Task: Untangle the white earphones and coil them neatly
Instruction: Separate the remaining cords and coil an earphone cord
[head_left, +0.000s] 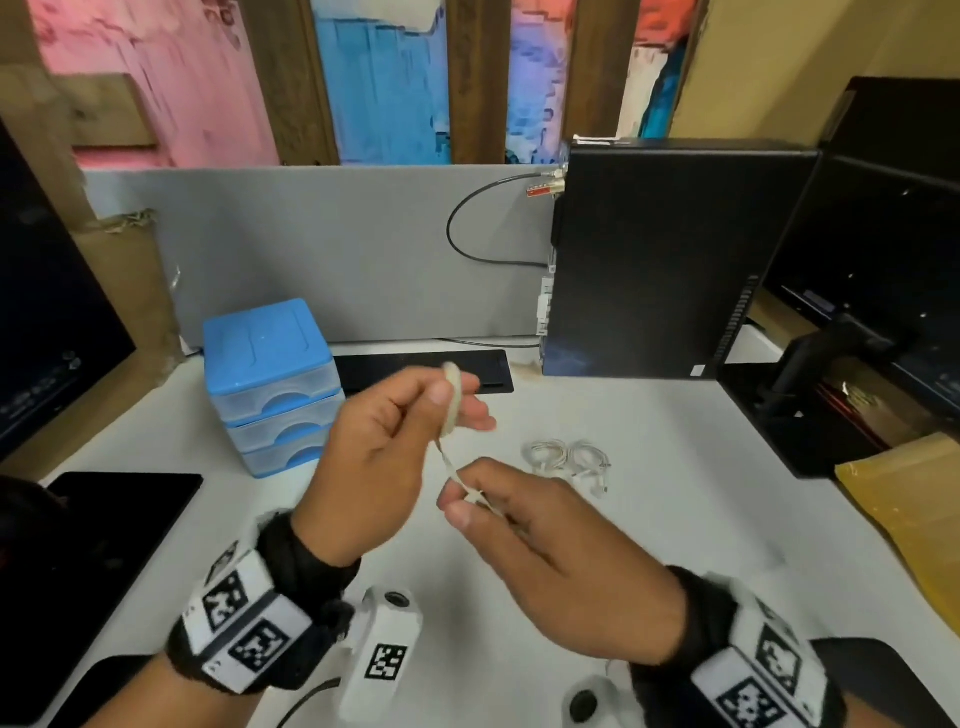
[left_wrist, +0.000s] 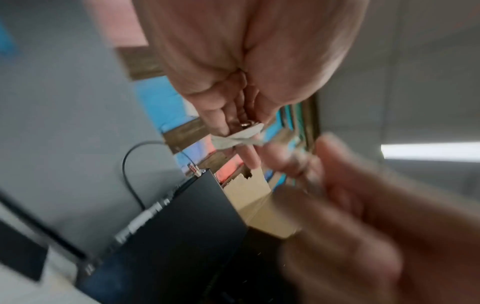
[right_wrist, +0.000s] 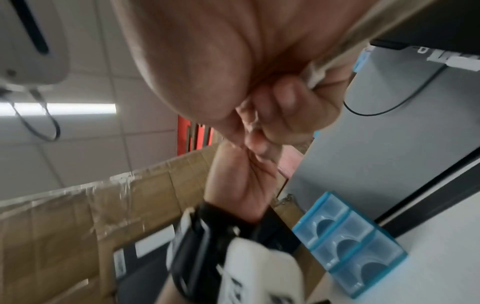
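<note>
**Cable stretched between two raised hands above the white worktop**

White worktop (head_left: 649, 519), ringed with gear. Black upright computer tower (head_left: 675, 260) at the far right edge, against the grey partition panel (head_left: 311, 249) along the far edge. Dark monitor (head_left: 893, 249) on a black stand at the right edge; another dark screen (head_left: 47, 322) at the left edge. Blue plastic three-drawer organiser (head_left: 272, 384) at the far edge, left of centre. Flat black tablet (head_left: 114, 525) near the left edge. Brown padded envelope (head_left: 909, 525) toward the right edge.

Left hand (head_left: 384, 447) raised above the worktop's middle, thumb and fingers curled and pinching a small loop of the white earphones (head_left: 451, 400) wound about the fingertips. Right hand (head_left: 545, 535) just below and to the right, thumb and forefinger pressed together on the same cable, a short length taut between the two hands. Much blur in both wrist views; plug or earbud ends not to be told apart.

Two more small coiled white cables (head_left: 569, 460) flat on the worktop beyond the right hand, side by side and touching, apart from both hands.
</note>
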